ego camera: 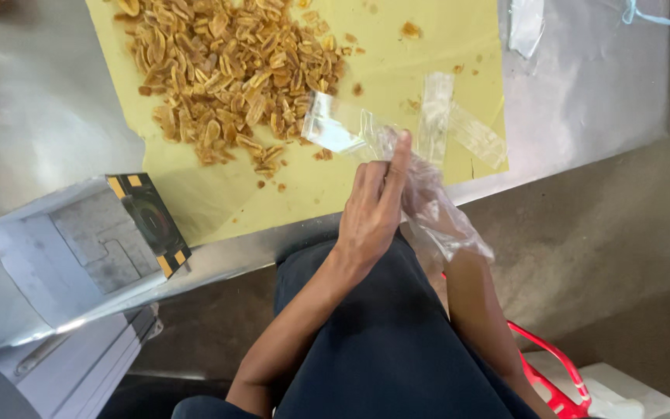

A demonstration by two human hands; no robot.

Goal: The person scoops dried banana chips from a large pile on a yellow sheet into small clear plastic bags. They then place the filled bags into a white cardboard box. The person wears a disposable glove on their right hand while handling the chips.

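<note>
Two hands raised together | left hand and gloved right hand pinching clear bag

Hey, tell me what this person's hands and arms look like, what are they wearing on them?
The left hand is bare, with no glove, ring or watch in view, and the forearm behind it is uncovered. The right hand wears a loose, crinkled, see-through plastic glove that ends at the wrist; its forearm is bare too. No sleeves reach the forearms. Dark navy clothing shows below the arms.

Golden-brown chips, pale yellow sheet, black-and-yellow-edged device, red stool
</note>
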